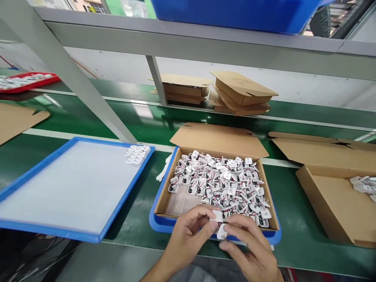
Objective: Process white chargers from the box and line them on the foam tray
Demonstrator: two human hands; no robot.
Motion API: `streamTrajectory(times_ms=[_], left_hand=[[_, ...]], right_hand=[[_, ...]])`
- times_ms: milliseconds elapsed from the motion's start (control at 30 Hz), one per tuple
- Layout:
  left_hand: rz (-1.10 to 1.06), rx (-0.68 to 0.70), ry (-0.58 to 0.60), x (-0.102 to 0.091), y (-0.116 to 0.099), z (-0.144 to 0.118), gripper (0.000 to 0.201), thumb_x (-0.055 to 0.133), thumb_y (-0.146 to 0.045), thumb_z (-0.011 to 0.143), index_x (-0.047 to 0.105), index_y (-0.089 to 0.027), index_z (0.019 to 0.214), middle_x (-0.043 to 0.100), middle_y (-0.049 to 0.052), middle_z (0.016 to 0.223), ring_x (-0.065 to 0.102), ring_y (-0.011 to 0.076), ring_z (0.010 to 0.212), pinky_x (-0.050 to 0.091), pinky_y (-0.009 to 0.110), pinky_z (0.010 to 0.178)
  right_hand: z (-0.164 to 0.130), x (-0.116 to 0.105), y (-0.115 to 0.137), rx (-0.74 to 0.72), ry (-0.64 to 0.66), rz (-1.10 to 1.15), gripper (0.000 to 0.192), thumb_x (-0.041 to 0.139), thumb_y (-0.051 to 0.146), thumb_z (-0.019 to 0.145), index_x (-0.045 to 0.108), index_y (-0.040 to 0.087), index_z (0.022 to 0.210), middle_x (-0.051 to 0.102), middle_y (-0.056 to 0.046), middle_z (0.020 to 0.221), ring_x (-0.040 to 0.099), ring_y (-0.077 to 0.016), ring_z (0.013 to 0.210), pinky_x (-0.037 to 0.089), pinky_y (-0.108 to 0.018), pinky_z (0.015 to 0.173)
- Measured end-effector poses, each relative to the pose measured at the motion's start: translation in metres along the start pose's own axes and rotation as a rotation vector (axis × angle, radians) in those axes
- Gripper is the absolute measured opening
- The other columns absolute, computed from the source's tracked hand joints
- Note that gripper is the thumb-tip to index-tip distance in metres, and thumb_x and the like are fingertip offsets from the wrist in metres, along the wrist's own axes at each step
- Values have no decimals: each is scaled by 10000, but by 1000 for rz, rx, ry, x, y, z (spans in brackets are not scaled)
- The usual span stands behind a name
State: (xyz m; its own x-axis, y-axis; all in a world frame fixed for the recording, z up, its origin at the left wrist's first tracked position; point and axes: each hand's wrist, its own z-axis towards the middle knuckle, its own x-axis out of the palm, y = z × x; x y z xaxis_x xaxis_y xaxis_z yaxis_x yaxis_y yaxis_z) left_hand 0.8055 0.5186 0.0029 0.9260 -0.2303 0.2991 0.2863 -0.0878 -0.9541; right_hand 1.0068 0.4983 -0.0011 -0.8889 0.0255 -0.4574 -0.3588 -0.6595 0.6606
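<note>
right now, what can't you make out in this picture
All in the head view:
Held white piece: partly hidden by the left hand.
Carton on the right: cut off by the right edge.
Blue bin: cut off by the top edge; its wall hides any contents.
Wired parts: wire ends too small, partly hidden by overlapping neighbours.

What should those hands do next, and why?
Perhaps bring the small white cover over the white plastic case. The left hand pinches the case, the right hand's fingers are at the cover, and the cover sits beside the case, not over it.
</note>
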Motion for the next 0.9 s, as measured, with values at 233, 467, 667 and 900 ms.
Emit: streamTrajectory(times_ms=[233, 467, 667, 900], left_hand=[[102, 92, -106, 5, 6, 8, 125, 790, -299, 873, 742, -184, 882, 759, 123, 1057, 748, 230, 951, 634, 302, 809], [101, 194, -163, 3, 12, 11, 74, 797, -203, 866, 812, -242, 928, 787, 78, 1051, 772, 205, 950, 652, 253, 802], [181, 125, -72, -4, 8, 11, 85, 804, -266, 873, 835, -245, 949, 782, 108, 1111, 777, 248, 1007, 667, 289, 801], [219, 171, -88, -7, 13, 8, 85, 784, -281, 895, 830, -258, 963, 783, 90, 1097, 780, 240, 993, 679, 298, 804]], right_hand=[[0, 4, -2, -94, 15, -88, 338, 599, -5, 941, 635, 132, 1248, 730, -161, 1186, 710, -225, 1122, 632, -374, 932], [0, 8, -1, -127, 61, -309, 317, 590, -5, 929, 635, 101, 1223, 726, -171, 1119, 704, -244, 1071, 637, -399, 898], [14, 4, 5, -76, 19, -206, 281, 600, 39, 914, 624, 136, 1177, 723, -138, 1017, 703, -230, 926, 654, -385, 758], [13, -3, 3, -274, 122, -343, 332, 612, 28, 915, 667, 80, 1238, 800, -147, 1104, 746, -249, 1056, 669, -422, 941]])
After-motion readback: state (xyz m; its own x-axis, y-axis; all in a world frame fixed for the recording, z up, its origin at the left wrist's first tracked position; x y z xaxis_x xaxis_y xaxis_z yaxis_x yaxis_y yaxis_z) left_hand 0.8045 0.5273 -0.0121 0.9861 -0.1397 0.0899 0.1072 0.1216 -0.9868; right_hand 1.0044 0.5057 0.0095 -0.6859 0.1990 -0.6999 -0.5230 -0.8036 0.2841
